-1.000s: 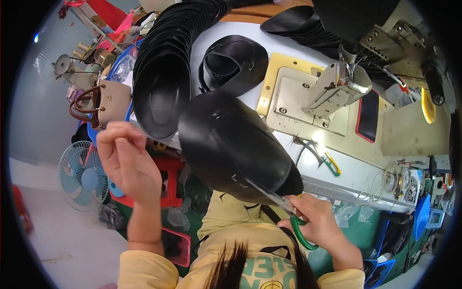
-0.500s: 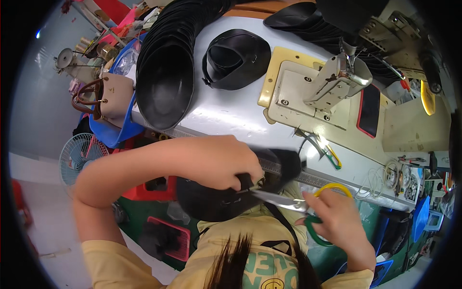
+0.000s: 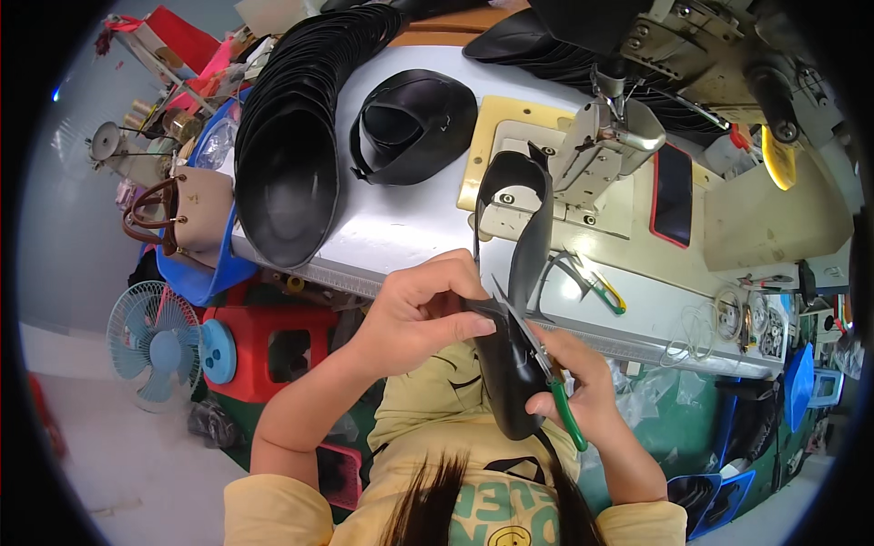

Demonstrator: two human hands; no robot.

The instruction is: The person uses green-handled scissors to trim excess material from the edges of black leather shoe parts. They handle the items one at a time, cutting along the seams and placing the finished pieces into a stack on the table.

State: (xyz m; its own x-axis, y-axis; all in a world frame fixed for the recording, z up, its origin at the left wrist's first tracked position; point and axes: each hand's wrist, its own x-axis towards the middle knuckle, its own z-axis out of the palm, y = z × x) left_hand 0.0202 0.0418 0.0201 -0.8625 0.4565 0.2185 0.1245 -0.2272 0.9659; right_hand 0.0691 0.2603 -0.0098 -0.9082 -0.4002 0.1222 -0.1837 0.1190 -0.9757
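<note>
Between my hands I hold a glossy black leather-like piece (image 3: 499, 387), shaped like a shoe upper, with its open loop rising over the table edge. My left hand (image 3: 423, 314) pinches its edge between thumb and fingers. Green-handled scissors (image 3: 566, 419) are in my right hand (image 3: 587, 378), their blades pointing up and away along the piece, close to my left fingertips. My right fingers also lie against the piece. Whether the blades touch its edge, I cannot tell. Another black piece (image 3: 432, 118) of like shape lies on the white table (image 3: 401, 214).
A long row of nested black pieces (image 3: 291, 196) stands at the left, with more stacked at the back. To the right are a sewing machine (image 3: 614, 136), a red-edged phone (image 3: 672, 196) and a small green-and-yellow-handled tool (image 3: 605, 296). A fan (image 3: 155, 346) and red stool (image 3: 264, 350) stand lower left.
The black piece has been turned from lying crosswise to upright, its loop now pointing away from me. My left arm has drawn back, and the scissors have swung from pointing left to pointing away.
</note>
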